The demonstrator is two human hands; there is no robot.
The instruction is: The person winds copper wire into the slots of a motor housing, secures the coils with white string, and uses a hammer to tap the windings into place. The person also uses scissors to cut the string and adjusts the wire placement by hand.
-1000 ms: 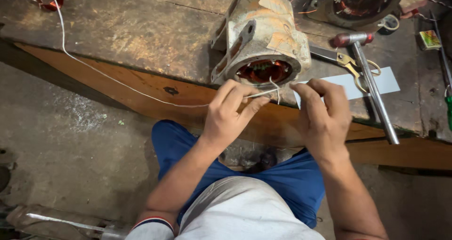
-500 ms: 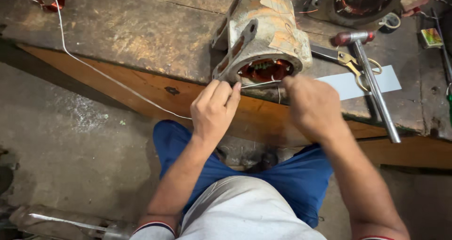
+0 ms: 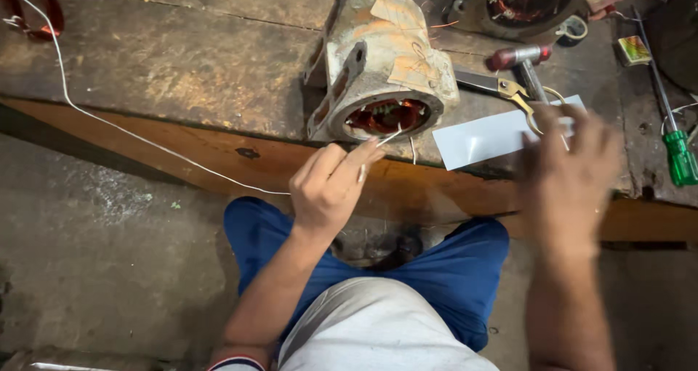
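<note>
A worn grey motor housing [image 3: 382, 65] lies on the wooden bench, its open end with copper windings [image 3: 384, 115] facing me. My left hand [image 3: 331, 185] pinches a thin white cord [image 3: 131, 134] just below that opening, the cord's end pointing into the windings. From my fingers the cord trails left across the bench edge. My right hand [image 3: 571, 171] is blurred, fingers spread, holding nothing, over the right end of a white paper strip [image 3: 487, 138] and near scissors [image 3: 509, 89] and a hammer [image 3: 520, 60].
A green-handled screwdriver [image 3: 680, 149] lies at the bench's right edge. A second stator [image 3: 527, 0] sits at the back right beside a small tape roll [image 3: 574, 29]. The bench's wooden front edge [image 3: 218, 153] runs above my knees, with concrete floor at left.
My right hand has left the cord at the motor opening and swung right, over the paper strip. My left hand stays pinching the cord below the opening.
</note>
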